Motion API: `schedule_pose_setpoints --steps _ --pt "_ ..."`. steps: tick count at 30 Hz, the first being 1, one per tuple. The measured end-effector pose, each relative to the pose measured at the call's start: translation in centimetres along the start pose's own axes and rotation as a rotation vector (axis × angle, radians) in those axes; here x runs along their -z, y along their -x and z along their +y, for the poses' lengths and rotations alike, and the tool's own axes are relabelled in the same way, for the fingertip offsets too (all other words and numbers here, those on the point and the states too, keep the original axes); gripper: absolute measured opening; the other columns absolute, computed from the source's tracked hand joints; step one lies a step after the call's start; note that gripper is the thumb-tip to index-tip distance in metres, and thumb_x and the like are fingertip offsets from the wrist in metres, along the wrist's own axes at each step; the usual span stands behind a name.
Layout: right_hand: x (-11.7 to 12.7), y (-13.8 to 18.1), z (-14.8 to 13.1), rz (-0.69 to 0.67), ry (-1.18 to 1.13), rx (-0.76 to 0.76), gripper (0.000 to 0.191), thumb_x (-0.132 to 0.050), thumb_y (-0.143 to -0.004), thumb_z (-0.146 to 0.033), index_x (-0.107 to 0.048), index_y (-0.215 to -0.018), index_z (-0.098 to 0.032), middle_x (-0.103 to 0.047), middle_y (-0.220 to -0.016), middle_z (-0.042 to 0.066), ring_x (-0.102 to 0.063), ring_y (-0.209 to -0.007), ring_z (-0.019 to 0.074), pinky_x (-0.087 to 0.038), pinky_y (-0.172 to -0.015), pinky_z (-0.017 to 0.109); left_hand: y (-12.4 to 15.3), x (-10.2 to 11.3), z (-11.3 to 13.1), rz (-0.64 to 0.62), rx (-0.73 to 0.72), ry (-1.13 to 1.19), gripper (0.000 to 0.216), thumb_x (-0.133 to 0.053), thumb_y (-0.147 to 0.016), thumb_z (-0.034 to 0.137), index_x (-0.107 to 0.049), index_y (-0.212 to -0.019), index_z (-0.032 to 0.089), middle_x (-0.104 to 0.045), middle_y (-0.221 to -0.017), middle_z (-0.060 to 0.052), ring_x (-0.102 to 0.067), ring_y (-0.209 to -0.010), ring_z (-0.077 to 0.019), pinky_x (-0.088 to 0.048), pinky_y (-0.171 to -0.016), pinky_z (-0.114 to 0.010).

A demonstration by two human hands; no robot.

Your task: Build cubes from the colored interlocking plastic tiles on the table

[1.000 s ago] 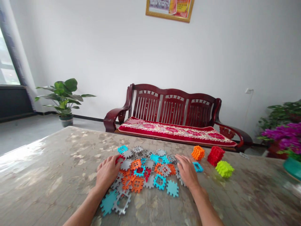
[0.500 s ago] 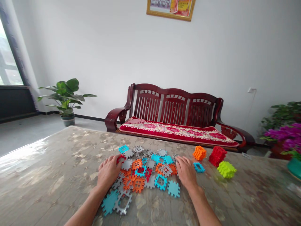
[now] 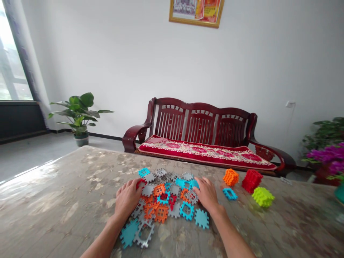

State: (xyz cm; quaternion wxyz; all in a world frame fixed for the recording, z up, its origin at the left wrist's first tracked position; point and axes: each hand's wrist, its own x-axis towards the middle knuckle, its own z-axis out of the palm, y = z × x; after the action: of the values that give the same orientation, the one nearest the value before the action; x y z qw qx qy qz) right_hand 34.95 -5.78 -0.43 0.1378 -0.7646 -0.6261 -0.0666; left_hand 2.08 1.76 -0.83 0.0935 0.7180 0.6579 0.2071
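A heap of flat interlocking plastic tiles (image 3: 166, 200) in teal, grey, orange and red lies on the patterned table (image 3: 53, 200). My left hand (image 3: 127, 199) rests palm down on the heap's left edge, fingertips by a red tile (image 3: 140, 183). My right hand (image 3: 206, 193) lies flat on the heap's right side, fingers stretched over teal and grey tiles. Neither hand grips a piece. Three assembled cubes stand to the right: orange (image 3: 230, 176), red (image 3: 252, 181) and lime green (image 3: 262, 196). A single teal frame tile (image 3: 229, 194) lies between my right hand and the cubes.
Beyond the table stands a dark red wooden bench (image 3: 199, 132) with a red patterned cushion. A potted green plant (image 3: 77, 113) is on the floor at the left. Purple flowers (image 3: 326, 156) and a teal pot edge sit at the far right. A framed picture (image 3: 195, 10) hangs on the wall.
My right hand has slid left, further onto the heap, pushing tiles inward. My left hand stays at the heap's left edge. The view has shifted slightly.
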Motion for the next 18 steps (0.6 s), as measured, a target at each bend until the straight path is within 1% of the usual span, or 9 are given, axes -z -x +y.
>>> schedule_pose_setpoints --steps 4,7,9,12,14,16,18 --pt "0.6 -0.9 -0.5 -0.046 0.022 -0.043 0.046 -0.06 -0.088 -0.033 -0.063 -0.133 -0.026 -0.071 -0.128 0.009 -0.053 -0.13 0.0286 -0.04 -0.105 0.041 0.0 0.0 0.0 0.001 -0.007 0.007 0.045 -0.037 -0.094 0.033 -0.063 -0.13 0.027 -0.065 -0.137 -0.007 -0.056 -0.128 -0.0267 -0.035 -0.109 -0.044" --pt "0.9 -1.4 -1.0 -0.067 0.055 -0.06 0.048 -0.061 -0.085 -0.031 -0.063 -0.132 -0.025 -0.073 -0.124 0.009 -0.057 -0.124 0.0272 -0.042 -0.101 0.037 0.1 0.1 0.1 0.002 -0.001 0.008 0.045 -0.037 -0.094 0.032 -0.063 -0.13 0.027 -0.065 -0.137 -0.008 -0.056 -0.127 -0.0269 -0.035 -0.109 -0.045" --pt "1.0 -1.5 -1.4 -0.057 0.081 -0.063 0.051 -0.06 -0.085 -0.028 -0.06 -0.135 -0.022 -0.073 -0.122 0.01 -0.06 -0.12 0.0269 -0.043 -0.099 0.036 0.1 0.1 0.1 0.0 -0.003 0.01 0.045 -0.037 -0.094 0.032 -0.064 -0.13 0.027 -0.065 -0.137 -0.008 -0.056 -0.127 -0.0273 -0.035 -0.109 -0.045" --pt "0.8 -1.3 -1.8 -0.007 0.081 -0.071 0.056 -0.058 -0.084 -0.022 -0.055 -0.141 -0.019 -0.073 -0.121 0.012 -0.064 -0.114 0.0266 -0.045 -0.097 0.035 0.0 0.1 0.1 -0.004 -0.003 0.011 0.045 -0.038 -0.094 0.033 -0.064 -0.129 0.026 -0.065 -0.137 -0.008 -0.056 -0.128 -0.0281 -0.035 -0.109 -0.046" --pt "0.6 -1.0 -1.7 0.05 0.038 -0.091 0.059 -0.058 -0.085 -0.021 -0.052 -0.144 -0.019 -0.072 -0.124 0.012 -0.066 -0.113 0.0255 -0.046 -0.097 0.034 0.0 0.1 0.0 -0.007 0.001 0.011 0.045 -0.038 -0.093 0.033 -0.063 -0.13 0.026 -0.065 -0.137 -0.008 -0.056 -0.128 -0.0281 -0.035 -0.109 -0.046" --pt "0.5 -0.8 -1.2 0.123 -0.035 -0.11 0.06 -0.056 -0.087 -0.022 -0.048 -0.146 -0.019 -0.069 -0.13 0.012 -0.066 -0.116 0.0249 -0.047 -0.098 0.033 -0.1 0.0 0.0 -0.006 0.001 0.01 0.046 -0.037 -0.094 0.034 -0.063 -0.13 0.026 -0.065 -0.136 -0.008 -0.056 -0.127 -0.0274 -0.036 -0.109 -0.045" --pt "0.7 -0.4 0.0 0.196 -0.11 -0.124 0.06 -0.053 -0.089 -0.025 -0.046 -0.148 -0.017 -0.066 -0.135 0.013 -0.064 -0.12 0.0248 -0.047 -0.101 0.033 -0.1 0.0 -0.1 -0.002 -0.004 0.004 0.046 -0.036 -0.094 0.035 -0.064 -0.13 0.027 -0.066 -0.136 -0.008 -0.057 -0.127 -0.0269 -0.036 -0.109 -0.044"
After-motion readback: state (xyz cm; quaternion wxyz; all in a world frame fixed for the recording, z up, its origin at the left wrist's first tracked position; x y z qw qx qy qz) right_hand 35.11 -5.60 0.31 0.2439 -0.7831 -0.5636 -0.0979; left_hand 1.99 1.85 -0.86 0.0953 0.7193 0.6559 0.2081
